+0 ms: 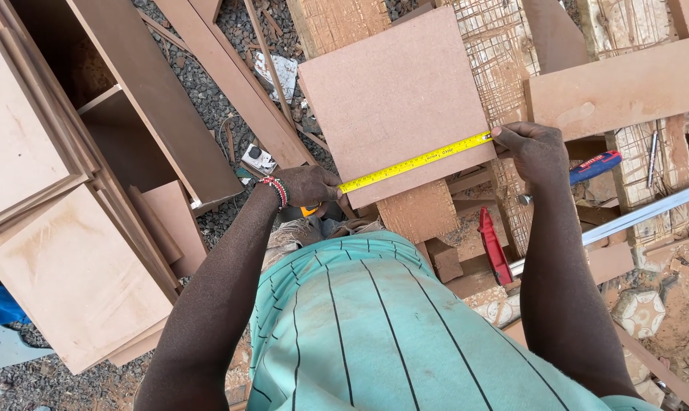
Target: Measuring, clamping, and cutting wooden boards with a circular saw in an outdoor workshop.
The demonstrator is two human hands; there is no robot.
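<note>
Across square matte fibreboard panel point(394, 95), yellow tape measure point(417, 160), left hand point(308, 186), right hand point(535, 152)

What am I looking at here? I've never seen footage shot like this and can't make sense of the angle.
The single picture comes from a camera worn on a person's head, looking down past their striped green shirt. The left hand and right hand stretch a yellow tape measure across a square brown board resting on rough wooden supports. Stacked boards lie at the left on gravel. A red clamp and a blue-handled tool lie nearby.
</note>
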